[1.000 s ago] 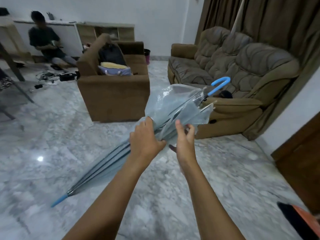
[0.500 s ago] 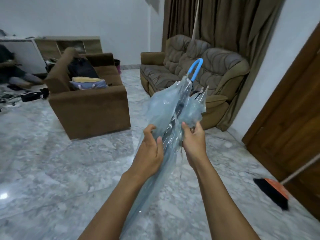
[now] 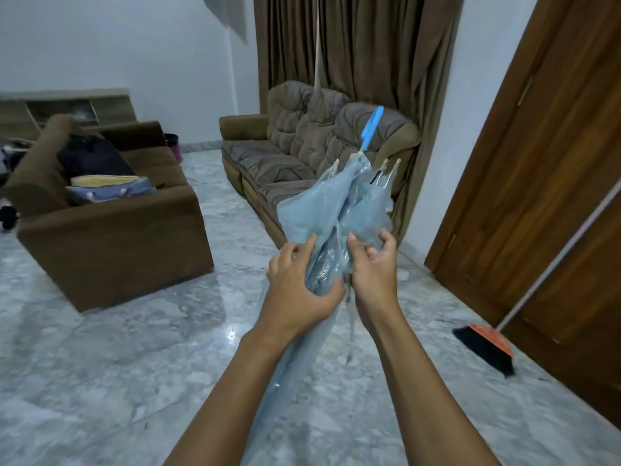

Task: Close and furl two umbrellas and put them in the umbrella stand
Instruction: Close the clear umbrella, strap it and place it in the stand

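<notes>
My left hand (image 3: 299, 287) is wrapped around the middle of the umbrella (image 3: 336, 210), fingers curled over the bunched clear-blue canopy and thumb across the near side. I judge that clamp is there to keep the loose plastic gathered against the shaft while the folds get furled. The forearm comes up from below, wrist bent slightly inward. The umbrella runs between my two hands, closed but baggy, standing nearly upright with its blue handle (image 3: 371, 127) well above my fingers and the tip end dropping below my wrists out of view. Just right of it, my right hand (image 3: 373, 267) is half spread, fingertips pinching a fold of canopy, palm turned toward the left, probably to wrap that flap round. No umbrella stand shows here.
</notes>
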A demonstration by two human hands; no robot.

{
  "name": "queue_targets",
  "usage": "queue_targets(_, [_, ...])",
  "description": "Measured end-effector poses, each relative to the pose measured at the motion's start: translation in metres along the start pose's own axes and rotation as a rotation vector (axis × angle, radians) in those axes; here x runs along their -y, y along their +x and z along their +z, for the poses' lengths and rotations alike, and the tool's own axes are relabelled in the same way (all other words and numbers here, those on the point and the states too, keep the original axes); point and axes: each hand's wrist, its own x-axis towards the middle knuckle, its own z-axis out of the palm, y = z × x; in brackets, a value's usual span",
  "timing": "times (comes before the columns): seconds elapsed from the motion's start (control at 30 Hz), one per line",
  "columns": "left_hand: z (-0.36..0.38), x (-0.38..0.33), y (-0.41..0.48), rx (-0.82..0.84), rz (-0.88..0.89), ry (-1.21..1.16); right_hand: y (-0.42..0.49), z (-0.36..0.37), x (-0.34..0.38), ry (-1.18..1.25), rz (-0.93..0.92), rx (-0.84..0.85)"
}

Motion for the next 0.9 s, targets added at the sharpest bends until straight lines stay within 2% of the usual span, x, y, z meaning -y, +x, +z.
queue_targets(0.13, [0.018, -0.010, 0.006, 0.115, 0.070, -0.097, 0.012, -0.017, 0.010, 0.015, -0.040, 0.012])
queue_targets(0.3, [0.051, -0.034, 0.021, 0.132, 0.133, -0.191, 0.031, -0.049, 0.022, 0.019, -0.111, 0.018])
queue_targets(0.47, [0.084, -0.058, 0.043, 0.141, 0.167, -0.246, 0.056, -0.089, 0.038, -0.117, -0.198, 0.005])
queue_targets(0.57, [0.110, -0.071, 0.056, 0.120, 0.159, -0.247, 0.069, -0.111, 0.047, -0.154, -0.226, 0.079])
queue_targets(0.67, [0.136, -0.085, 0.066, 0.095, 0.141, -0.265, 0.084, -0.134, 0.057, -0.303, -0.287, 0.139])
queue_targets(0.83, [0.178, -0.111, 0.077, 0.105, 0.061, -0.370, 0.114, -0.175, 0.069, -0.556, -0.330, 0.173])
queue_targets(0.9, [0.193, -0.120, 0.080, 0.100, 0.019, -0.435, 0.123, -0.188, 0.074, -0.578, -0.351, 0.178])
